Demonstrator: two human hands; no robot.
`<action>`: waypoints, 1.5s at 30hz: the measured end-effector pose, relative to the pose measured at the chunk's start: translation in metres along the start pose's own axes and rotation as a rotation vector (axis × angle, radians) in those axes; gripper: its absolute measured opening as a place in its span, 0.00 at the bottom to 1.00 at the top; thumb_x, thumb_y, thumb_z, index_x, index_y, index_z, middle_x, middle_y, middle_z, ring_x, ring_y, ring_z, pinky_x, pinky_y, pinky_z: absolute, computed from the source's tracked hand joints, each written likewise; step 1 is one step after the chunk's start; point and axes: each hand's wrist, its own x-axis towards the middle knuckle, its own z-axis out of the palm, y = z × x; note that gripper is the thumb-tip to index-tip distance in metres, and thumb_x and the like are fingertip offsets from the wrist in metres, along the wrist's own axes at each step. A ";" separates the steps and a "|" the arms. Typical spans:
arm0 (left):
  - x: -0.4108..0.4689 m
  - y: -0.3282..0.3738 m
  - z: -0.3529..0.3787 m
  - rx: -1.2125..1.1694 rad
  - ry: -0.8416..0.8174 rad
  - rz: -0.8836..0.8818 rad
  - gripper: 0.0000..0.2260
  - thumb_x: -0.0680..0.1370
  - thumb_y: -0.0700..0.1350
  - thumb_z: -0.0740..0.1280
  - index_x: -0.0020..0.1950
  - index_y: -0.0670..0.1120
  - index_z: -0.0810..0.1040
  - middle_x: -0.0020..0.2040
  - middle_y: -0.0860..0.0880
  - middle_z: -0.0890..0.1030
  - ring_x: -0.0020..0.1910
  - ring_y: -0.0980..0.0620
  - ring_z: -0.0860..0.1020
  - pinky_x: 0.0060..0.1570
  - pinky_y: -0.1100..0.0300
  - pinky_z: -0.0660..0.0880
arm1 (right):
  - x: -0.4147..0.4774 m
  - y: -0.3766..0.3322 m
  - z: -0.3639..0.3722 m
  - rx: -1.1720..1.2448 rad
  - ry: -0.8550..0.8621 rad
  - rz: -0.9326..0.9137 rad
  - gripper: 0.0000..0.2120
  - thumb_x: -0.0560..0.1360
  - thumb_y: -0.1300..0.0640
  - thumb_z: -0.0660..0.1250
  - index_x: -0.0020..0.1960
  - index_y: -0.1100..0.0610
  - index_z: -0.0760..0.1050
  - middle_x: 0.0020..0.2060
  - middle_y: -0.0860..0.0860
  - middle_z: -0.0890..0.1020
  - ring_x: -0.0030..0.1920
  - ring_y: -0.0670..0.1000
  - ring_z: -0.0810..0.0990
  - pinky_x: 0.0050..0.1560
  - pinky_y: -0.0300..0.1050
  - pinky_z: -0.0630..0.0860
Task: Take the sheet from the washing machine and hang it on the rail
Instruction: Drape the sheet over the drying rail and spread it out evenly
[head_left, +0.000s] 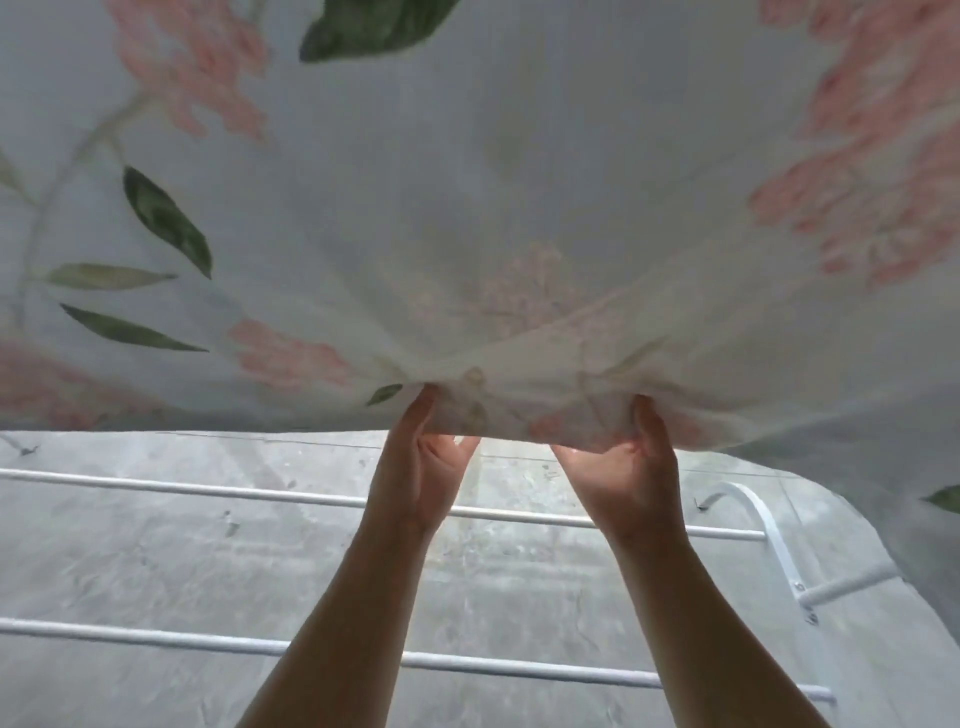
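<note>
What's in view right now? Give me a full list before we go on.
sheet: one, white with pink flowers and green leaves, spread across the upper part of the view, above the rails
rails: two long ones, white, running left to right beneath the forearms
end frame: one, white, at the right, joining the rails
concrete surface: one, grey, behind the rails
left hand: one, grips the sheet's lower edge
right hand: one, grips the same edge, beside the left

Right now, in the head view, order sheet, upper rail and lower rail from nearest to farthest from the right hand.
1. sheet, gripped by the right hand.
2. upper rail, just below the wrist.
3. lower rail, down by the forearm.
</note>
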 end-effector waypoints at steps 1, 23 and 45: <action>0.003 0.000 0.001 -0.027 -0.063 0.033 0.09 0.70 0.45 0.68 0.48 0.49 0.84 0.53 0.49 0.83 0.57 0.51 0.79 0.65 0.49 0.67 | 0.002 0.000 0.003 -0.010 0.010 0.020 0.15 0.69 0.51 0.72 0.56 0.44 0.80 0.61 0.43 0.78 0.63 0.45 0.75 0.68 0.58 0.63; -0.003 -0.054 -0.002 0.291 -0.079 -0.054 0.39 0.61 0.54 0.79 0.69 0.50 0.68 0.66 0.49 0.75 0.65 0.50 0.74 0.61 0.46 0.70 | -0.014 -0.002 -0.042 0.141 0.106 -0.123 0.26 0.57 0.49 0.80 0.54 0.49 0.79 0.56 0.48 0.82 0.59 0.50 0.79 0.56 0.52 0.69; -0.022 -0.168 0.071 0.194 -0.099 -0.129 0.42 0.55 0.50 0.82 0.66 0.52 0.70 0.63 0.54 0.78 0.61 0.53 0.77 0.58 0.46 0.70 | -0.099 -0.085 -0.124 0.187 0.326 -0.275 0.27 0.62 0.49 0.75 0.58 0.51 0.72 0.63 0.53 0.72 0.63 0.54 0.71 0.61 0.53 0.69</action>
